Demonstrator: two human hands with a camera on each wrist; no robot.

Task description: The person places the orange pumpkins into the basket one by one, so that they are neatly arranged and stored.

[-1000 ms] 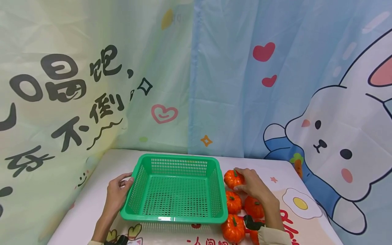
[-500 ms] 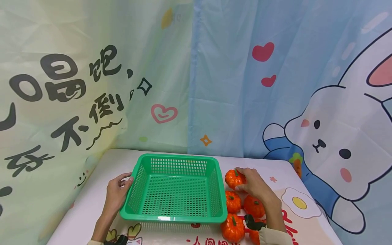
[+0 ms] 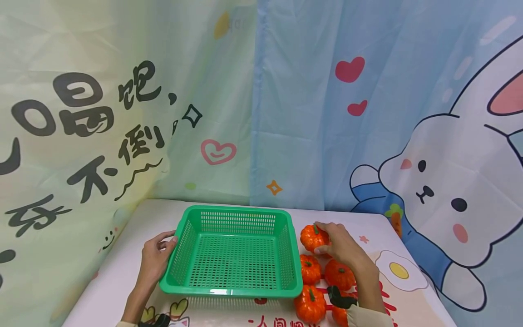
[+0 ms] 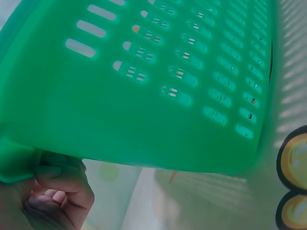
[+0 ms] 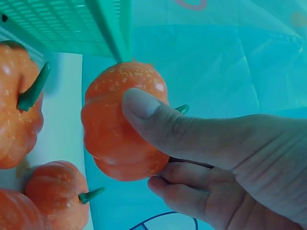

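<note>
Right hand (image 3: 341,245) pinches a pumpkin (image 3: 312,237) at the basket's (image 3: 233,252) three o'clock; left hand (image 3: 155,256) grips its rim on the cartoon-printed table (image 3: 392,236), curtains (image 3: 286,91) behind.

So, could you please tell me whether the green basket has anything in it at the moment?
Empty. The head view shows only bare mesh floor inside the green basket; every pumpkin sits outside, to its right, and the right hand holds one pumpkin there.

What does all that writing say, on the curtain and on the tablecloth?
"喝吧," on the green curtain, top line.
"不倒" on the same curtain, lower line, above a squiggle.
Further black strokes at the curtain's left edge: cut off, unreadable.
Red characters on the tablecloth, front edge: cut off, unreadable.
</note>
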